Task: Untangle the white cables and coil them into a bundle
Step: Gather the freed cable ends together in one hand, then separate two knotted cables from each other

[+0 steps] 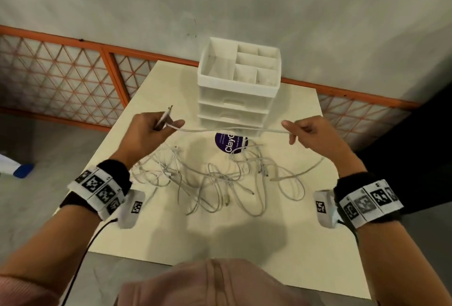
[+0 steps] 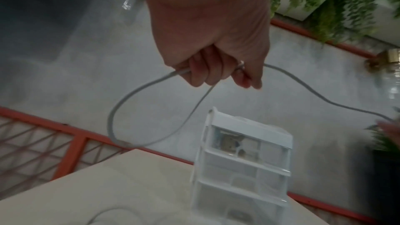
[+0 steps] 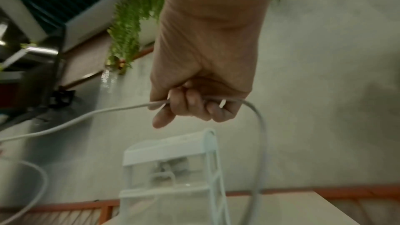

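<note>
One white cable [image 1: 230,130] is stretched in the air between my two hands, above the table. My left hand [image 1: 156,129] grips its left end, with a loop [image 2: 134,119] of the same cable hanging from the curled fingers and the plug tip sticking up past the thumb. My right hand [image 1: 305,129] pinches the cable further along; the rest [image 3: 259,143] drops from the fist toward the table. Under both hands a tangle of several white cables [image 1: 220,178] lies spread on the cream table [image 1: 244,237].
A white drawer organiser [image 1: 238,85] with open top compartments stands at the table's far side, just behind the stretched cable. A purple round sticker [image 1: 231,144] lies before it. An orange lattice fence [image 1: 61,78] runs behind the table. A blue object [image 1: 23,170] lies on the floor at left.
</note>
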The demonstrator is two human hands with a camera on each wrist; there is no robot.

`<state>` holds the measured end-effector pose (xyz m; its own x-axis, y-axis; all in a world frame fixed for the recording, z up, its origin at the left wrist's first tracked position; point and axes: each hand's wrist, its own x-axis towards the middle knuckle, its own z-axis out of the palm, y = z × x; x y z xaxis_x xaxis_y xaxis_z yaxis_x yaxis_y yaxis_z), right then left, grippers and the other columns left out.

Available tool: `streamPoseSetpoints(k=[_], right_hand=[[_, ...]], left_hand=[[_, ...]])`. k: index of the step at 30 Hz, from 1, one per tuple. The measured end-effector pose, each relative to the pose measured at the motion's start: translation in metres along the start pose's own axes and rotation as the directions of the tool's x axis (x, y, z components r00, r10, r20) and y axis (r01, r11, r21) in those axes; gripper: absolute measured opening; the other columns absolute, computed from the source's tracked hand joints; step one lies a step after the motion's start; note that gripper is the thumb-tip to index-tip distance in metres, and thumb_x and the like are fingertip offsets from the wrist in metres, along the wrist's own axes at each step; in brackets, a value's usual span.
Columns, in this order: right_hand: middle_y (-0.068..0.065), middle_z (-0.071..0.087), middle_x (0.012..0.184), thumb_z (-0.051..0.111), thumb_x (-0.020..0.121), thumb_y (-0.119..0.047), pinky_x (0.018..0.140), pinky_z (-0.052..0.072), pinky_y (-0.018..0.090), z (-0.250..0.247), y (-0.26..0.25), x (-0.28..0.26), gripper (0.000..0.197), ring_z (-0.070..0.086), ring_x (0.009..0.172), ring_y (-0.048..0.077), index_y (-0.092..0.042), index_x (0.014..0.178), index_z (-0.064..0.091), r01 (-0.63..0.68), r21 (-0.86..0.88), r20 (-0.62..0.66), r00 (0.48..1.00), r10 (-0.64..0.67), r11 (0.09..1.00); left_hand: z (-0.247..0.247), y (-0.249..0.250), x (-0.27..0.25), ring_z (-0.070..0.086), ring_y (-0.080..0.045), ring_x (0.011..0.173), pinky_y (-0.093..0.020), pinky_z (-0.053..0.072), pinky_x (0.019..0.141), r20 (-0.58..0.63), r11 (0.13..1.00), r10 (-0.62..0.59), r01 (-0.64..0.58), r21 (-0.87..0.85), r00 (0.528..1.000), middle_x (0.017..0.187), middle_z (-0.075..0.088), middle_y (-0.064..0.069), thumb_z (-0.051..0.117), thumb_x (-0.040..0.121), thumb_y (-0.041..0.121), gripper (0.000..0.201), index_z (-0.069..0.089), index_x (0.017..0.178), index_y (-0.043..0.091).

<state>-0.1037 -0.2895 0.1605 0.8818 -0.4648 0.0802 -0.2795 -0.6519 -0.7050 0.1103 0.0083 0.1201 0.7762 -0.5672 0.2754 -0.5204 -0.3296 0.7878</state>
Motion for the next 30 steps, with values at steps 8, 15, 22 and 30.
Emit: streamPoseSetpoints(k=[8,15,22,30], right_hand=[[0.001,0.056,0.062,0.065,0.085,-0.036,0.060,0.036,0.017,0.041,0.064,-0.053,0.042,0.050,0.057,0.006,-0.015,0.050,0.058,-0.223,-0.071,0.215,0.948,0.234,0.972],[-0.005,0.056,0.061,0.068,0.084,-0.037,0.060,0.035,0.022,0.100,0.099,-0.093,0.040,0.053,0.065,0.012,-0.025,0.050,0.050,-0.307,-0.323,0.591,0.674,0.444,0.895],[0.004,0.062,0.094,0.071,0.081,-0.034,0.074,0.045,0.027,0.123,0.093,-0.083,0.023,0.059,0.094,0.021,-0.015,0.075,0.059,-0.069,-0.655,0.596,0.565,0.571,0.753],[-0.011,0.044,0.061,0.063,0.088,-0.020,0.053,0.032,0.016,0.157,-0.012,-0.003,0.025,0.045,0.063,0.012,-0.015,0.067,0.051,-0.025,-0.214,0.488,0.863,0.129,0.977]], left_hand=[[-0.014,-0.019,-0.044,0.040,-0.005,0.044,-0.021,0.029,0.051,0.488,0.954,-0.214,0.073,0.291,0.846,0.038,0.035,0.008,0.085,0.063,0.035,0.016,0.075,0.071,0.025],[0.008,-0.048,-0.104,0.044,-0.002,0.050,-0.014,0.033,0.049,0.738,0.836,-0.542,0.165,0.524,0.401,0.053,0.052,0.016,0.080,0.065,0.049,0.041,0.076,0.087,0.014],[0.001,-0.051,-0.121,0.037,-0.007,0.051,-0.014,0.032,0.050,0.742,0.903,-0.419,0.324,0.282,0.523,0.068,0.051,0.002,0.059,0.084,0.054,0.032,0.073,0.097,0.028],[-0.003,-0.042,-0.099,0.021,-0.008,0.045,-0.022,0.019,0.044,0.323,0.765,-0.511,0.593,-0.251,0.796,0.056,0.026,0.005,0.035,0.099,0.044,0.041,0.052,0.086,0.009]])
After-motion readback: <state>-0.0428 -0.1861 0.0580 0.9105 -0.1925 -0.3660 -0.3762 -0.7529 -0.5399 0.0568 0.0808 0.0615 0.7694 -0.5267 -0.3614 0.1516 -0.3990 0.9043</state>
